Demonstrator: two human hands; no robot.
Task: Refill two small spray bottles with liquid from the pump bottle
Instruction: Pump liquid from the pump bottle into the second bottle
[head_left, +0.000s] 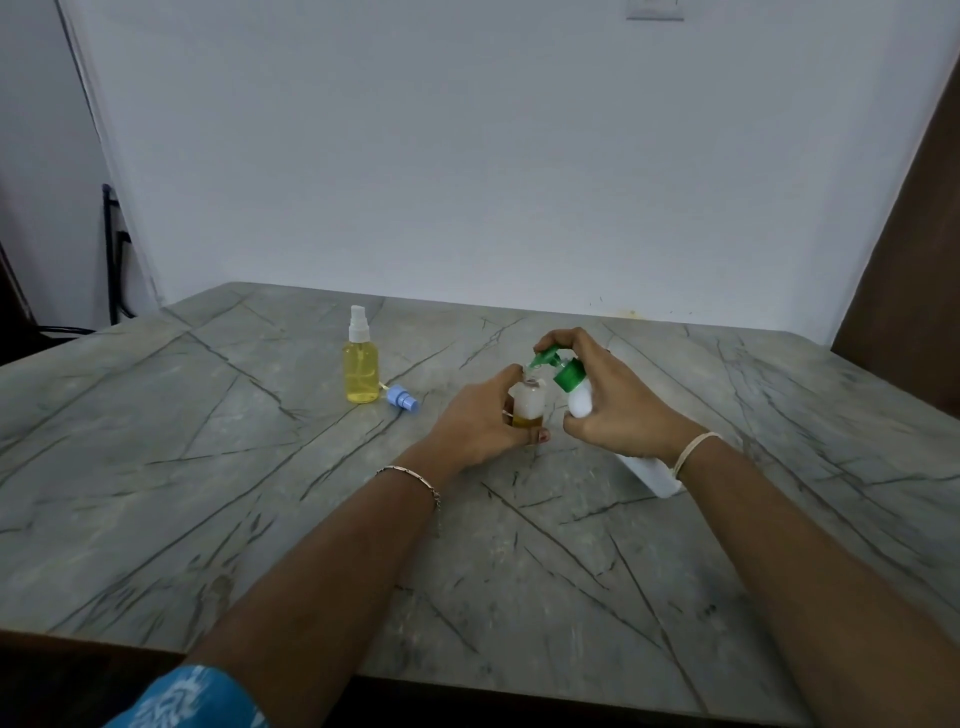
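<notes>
My left hand (480, 418) grips a small open spray bottle (529, 402) that stands on the table, with a little yellow liquid at its bottom. My right hand (613, 397) holds the white pump bottle (579, 400), tilted toward the left, and its fingers press on the green pump head (550, 358). The pump's spout sits right over the small bottle's open mouth. The pump bottle's base (654, 475) shows below my right wrist. A second spray bottle (361, 371), full of yellow liquid and capped with a white sprayer, stands upright at the left. A loose blue sprayer cap (402, 399) lies beside it.
The grey marbled table (260, 493) reaches a pale wall at the back. Its front edge runs along the bottom of the view. A dark brown panel (914, 260) stands at the far right, and a dark chair frame (111, 254) at the far left.
</notes>
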